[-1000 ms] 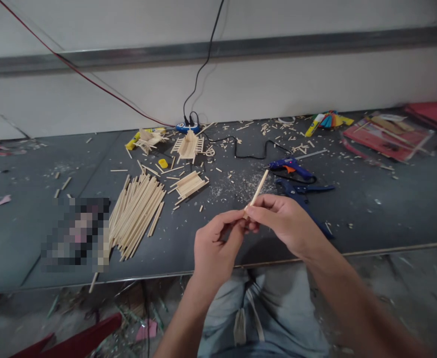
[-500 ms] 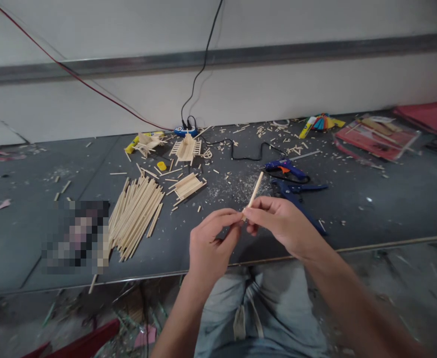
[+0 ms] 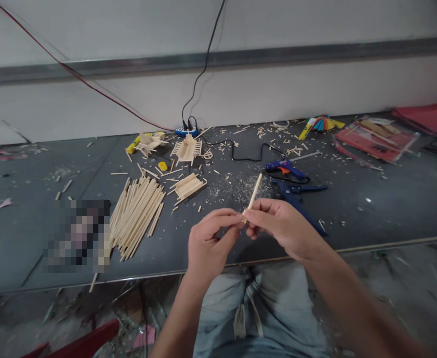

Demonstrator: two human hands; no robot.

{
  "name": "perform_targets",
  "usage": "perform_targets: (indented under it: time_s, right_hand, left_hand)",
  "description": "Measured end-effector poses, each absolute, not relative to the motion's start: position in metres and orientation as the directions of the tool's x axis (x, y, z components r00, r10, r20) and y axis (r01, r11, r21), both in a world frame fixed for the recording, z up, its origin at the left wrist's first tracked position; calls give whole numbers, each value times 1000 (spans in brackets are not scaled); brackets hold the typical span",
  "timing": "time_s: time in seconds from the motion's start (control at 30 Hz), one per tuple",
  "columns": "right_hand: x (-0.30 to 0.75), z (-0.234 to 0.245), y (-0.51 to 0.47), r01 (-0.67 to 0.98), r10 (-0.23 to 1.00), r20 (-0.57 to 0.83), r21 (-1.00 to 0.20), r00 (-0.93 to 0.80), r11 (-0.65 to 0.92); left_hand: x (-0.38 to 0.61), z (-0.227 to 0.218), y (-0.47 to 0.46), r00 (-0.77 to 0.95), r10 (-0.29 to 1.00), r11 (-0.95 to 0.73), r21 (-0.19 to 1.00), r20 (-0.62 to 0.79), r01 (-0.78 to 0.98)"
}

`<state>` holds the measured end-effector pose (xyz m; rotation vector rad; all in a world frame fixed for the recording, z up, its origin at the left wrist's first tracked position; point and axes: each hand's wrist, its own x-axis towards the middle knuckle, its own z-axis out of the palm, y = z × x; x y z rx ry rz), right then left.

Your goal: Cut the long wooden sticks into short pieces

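A pale wooden stick (image 3: 255, 191) slants up from between my two hands, above the front part of the table. My right hand (image 3: 278, 221) pinches it near the lower end between thumb and fingers. My left hand (image 3: 211, 241) is closed too, thumb and forefinger meeting at the stick's bottom end. Fingertips hide whether a small separate piece is held there. Left of my hands lies a pile of similar sticks (image 3: 138, 216). Beyond them is a small flat stick-built panel (image 3: 187, 186), and behind it a little wooden model (image 3: 187, 149).
A blue glue gun (image 3: 286, 169) and blue cutter pliers (image 3: 295, 199) lie to the right. Wood scraps and dust litter the dark table (image 3: 371, 209). Yellow glue tubes (image 3: 307, 128), a blue power socket (image 3: 186, 131) and red packets (image 3: 378, 139) sit farther back. A blurred-out object (image 3: 78, 233) lies left.
Both hands keep their pinch on the stick, which has tilted very slightly. The whole view has shifted a little; nothing on the table has visibly moved.
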<state>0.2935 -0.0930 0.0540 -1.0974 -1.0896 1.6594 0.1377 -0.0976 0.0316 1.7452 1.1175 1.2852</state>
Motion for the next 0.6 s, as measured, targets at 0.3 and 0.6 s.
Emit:
perform_targets:
  time_s: [0.3, 0.6]
  right_hand:
    - [288, 52, -93, -229, 956, -201, -941, -211, -249]
    - [286, 47, -94, -205, 972, -158, -960, -176, -193]
  left_hand:
    - [142, 28, -99, 58, 951, -310, 943, 305, 122]
    - [147, 30, -102, 49, 969, -244, 970, 244, 9]
